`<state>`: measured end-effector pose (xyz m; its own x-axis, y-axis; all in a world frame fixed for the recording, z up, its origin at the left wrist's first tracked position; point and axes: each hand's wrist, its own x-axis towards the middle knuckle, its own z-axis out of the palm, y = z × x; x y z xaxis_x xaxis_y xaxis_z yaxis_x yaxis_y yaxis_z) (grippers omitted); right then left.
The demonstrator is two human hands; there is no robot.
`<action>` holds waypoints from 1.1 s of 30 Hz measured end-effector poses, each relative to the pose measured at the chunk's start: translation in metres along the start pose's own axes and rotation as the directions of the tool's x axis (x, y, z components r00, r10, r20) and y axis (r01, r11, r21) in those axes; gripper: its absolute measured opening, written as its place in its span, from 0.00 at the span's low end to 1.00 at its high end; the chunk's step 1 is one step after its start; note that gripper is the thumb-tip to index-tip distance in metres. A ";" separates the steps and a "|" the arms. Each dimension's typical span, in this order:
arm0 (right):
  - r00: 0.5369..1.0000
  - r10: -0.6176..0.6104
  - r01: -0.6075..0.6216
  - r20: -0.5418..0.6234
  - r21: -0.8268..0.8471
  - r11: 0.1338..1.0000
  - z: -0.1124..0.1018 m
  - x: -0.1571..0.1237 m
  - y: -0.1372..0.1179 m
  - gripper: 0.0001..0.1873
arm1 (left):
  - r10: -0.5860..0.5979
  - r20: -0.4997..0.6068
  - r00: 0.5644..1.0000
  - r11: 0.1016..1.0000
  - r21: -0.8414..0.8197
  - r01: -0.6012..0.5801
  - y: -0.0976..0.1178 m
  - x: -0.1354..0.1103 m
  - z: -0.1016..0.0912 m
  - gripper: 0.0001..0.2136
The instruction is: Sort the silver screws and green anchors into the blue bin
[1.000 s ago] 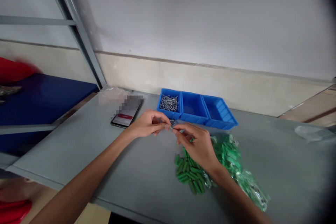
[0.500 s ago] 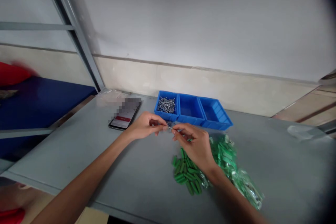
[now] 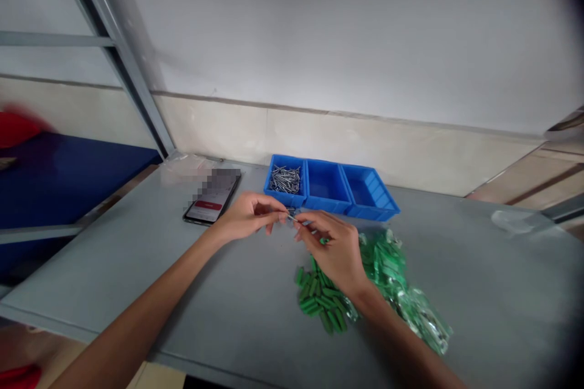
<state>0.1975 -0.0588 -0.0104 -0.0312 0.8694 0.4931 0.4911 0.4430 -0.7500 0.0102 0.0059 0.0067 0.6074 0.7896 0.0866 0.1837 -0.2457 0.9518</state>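
Both hands meet just in front of the blue bins. Between the fingertips of my left hand and my right hand runs a thin metal rod, pinched from both sides. Its size hides whether it has a head or thread. Behind it, the left blue bin holds many slim silvery screw-like pieces. Some small metal pieces lie close behind the fingertips, partly hidden. Below my right hand is a pile of short green plugs, partly covered by the wrist.
Right of my right forearm lie clear plastic bags with green and silvery contents. A phone rests left of my left hand, near a clear plastic bag. Two more blue bins adjoin the first. A metal frame post stands at left.
The view has shifted slightly, so everything sits a little further left. Both hands stay together at the thin rod, which now shows more clearly between the fingertips.
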 end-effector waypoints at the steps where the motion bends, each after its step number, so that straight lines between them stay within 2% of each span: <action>1: 1.000 0.001 -0.001 -0.002 0.001 1.000 0.000 0.000 -0.001 0.07 | 0.003 -0.003 1.000 1.000 -0.013 -0.003 0.000 0.000 0.000 0.11; 14: 0.999 -0.025 0.023 0.048 0.027 0.999 0.001 -0.001 -0.004 0.05 | -0.024 -0.021 0.999 0.999 -0.024 0.023 0.000 0.001 0.000 0.09; 27: 0.997 -0.058 0.062 0.052 -0.071 0.996 0.001 -0.001 0.002 0.05 | 0.010 0.049 0.999 0.999 -0.043 -0.008 0.001 -0.001 -0.002 0.11; 33: 0.997 -0.062 0.065 0.041 -0.075 0.995 0.001 -0.001 0.002 0.05 | -0.013 0.034 0.999 0.999 -0.044 0.015 0.002 -0.001 -0.002 0.11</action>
<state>0.1976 -0.0587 -0.0129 -0.0975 0.8485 0.5202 0.5521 0.4810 -0.6810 0.0087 0.0060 0.0088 0.6310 0.7731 0.0640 0.1581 -0.2088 0.9651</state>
